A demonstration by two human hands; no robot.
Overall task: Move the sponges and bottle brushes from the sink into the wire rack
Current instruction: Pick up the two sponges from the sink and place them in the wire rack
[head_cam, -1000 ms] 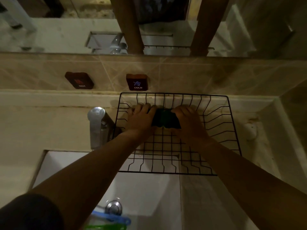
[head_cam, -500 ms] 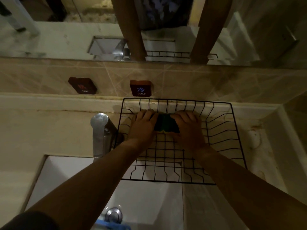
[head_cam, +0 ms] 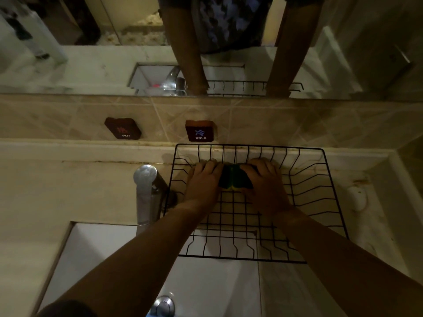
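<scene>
I have both arms reaching forward over the sink [head_cam: 96, 259] and into the black wire rack [head_cam: 329, 191], which sits on the pale worktop [head_cam: 68, 191] to the right of the chrome faucet [head_cam: 146, 191], with its near edge hanging over the basin. My left hand [head_cam: 202, 181] and right hand [head_cam: 265, 184] meet near the rack's back wall, knuckles up, fingers curled down around the sponges [head_cam: 234, 179] between them. I read them as two dark green sponges pressed side by side, with a sliver of yellow showing at the lower seam, though the dim light makes the split hard to confirm. Each hand is closed on its own side of that green block, the left on the left half, the right on the right half. The sponges are inside the rack, low against its wire floor; whether they actually rest on the wires I cannot tell. At the bottom edge the chrome drain plug [head_cam: 163, 306] sits in the basin. On the tiled wall behind are a HOT tag [head_cam: 123, 129] and a COLD tag [head_cam: 200, 131].
</scene>
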